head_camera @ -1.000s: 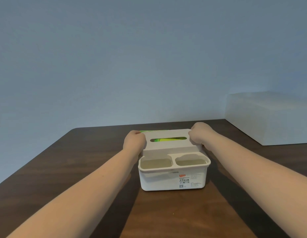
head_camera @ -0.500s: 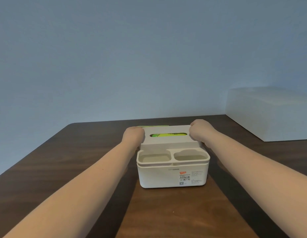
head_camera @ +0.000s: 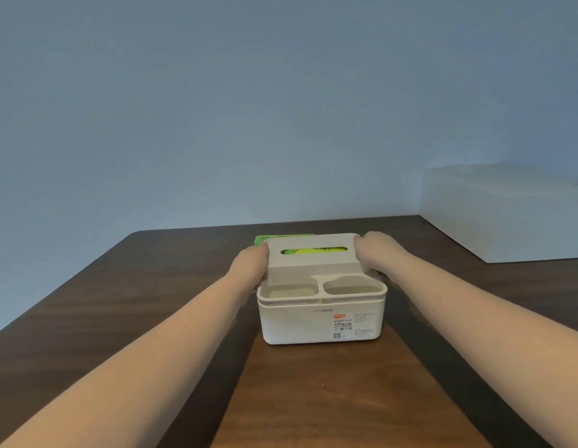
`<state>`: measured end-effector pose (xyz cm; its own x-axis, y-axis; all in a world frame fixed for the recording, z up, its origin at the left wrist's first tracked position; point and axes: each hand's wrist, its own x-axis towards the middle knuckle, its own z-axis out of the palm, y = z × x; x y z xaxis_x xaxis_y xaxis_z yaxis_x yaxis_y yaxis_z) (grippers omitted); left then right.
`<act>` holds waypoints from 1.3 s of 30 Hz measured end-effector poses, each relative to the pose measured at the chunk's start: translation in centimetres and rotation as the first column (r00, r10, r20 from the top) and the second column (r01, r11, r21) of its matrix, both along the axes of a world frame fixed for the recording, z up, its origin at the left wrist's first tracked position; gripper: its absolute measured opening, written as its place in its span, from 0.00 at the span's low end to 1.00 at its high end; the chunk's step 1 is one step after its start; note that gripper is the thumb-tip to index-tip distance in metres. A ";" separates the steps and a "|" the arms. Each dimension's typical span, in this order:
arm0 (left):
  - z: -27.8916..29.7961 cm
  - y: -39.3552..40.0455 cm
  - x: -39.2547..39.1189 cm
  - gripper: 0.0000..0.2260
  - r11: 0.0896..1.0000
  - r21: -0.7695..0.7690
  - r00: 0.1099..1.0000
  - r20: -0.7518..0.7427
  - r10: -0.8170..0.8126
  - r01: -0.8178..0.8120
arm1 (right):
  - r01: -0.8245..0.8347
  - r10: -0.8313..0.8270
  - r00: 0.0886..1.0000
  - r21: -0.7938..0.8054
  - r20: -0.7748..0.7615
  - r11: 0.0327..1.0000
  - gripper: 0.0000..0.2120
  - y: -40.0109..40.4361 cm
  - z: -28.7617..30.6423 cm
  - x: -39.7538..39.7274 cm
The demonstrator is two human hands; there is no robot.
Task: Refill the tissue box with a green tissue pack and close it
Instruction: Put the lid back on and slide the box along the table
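left hand (head_camera: pixel 250 265), right hand (head_camera: pixel 376 252) — both curled

Embossed mark: a short brand word on the front wall of the white tissue box (head_camera: pixel 294 321), just under its rim; letters too faint to read.
Sticker: a label (head_camera: pixel 343 325) on the box front, right of centre, with a small red-orange tag on top, a line of dark Chinese characters and a barcode below; not legible.
Fine print: grey lines beside the sticker; too small to read.
Green tissue pack (head_camera: pixel 313 251): dark script seen through the lid slot; unreadable.
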<state>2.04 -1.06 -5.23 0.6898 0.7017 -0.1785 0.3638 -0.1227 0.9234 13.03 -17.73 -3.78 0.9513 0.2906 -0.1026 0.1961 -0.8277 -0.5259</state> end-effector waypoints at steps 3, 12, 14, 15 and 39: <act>-1.2 -0.6 -1.4 0.20 0.999 -0.022 0.998 0.058 -0.024 0.025 | -0.026 0.018 0.997 0.108 0.070 0.994 0.23 -0.9 -1.0 -0.8; -2.6 -1.2 -6.3 0.19 0.975 0.035 0.971 0.087 -0.223 0.221 | -0.193 0.206 0.978 0.240 -0.030 0.951 0.19 -6.2 -1.3 -5.4; -2.7 -1.3 -6.5 0.15 0.978 0.016 0.970 0.125 -0.210 0.209 | -0.220 0.241 0.969 0.253 -0.054 0.942 0.16 -7.2 -1.4 -5.5; -2.7 -1.5 -6.6 0.14 0.979 -0.007 0.968 0.151 -0.199 0.202 | -0.220 0.248 0.966 0.273 -0.070 0.936 0.15 -7.5 -1.3 -5.5; -3.4 -2.5 -6.2 0.09 0.995 -0.047 0.995 0.059 -0.083 0.086 | -0.078 0.098 0.976 0.109 -0.194 0.991 0.16 -5.6 -1.7 -5.6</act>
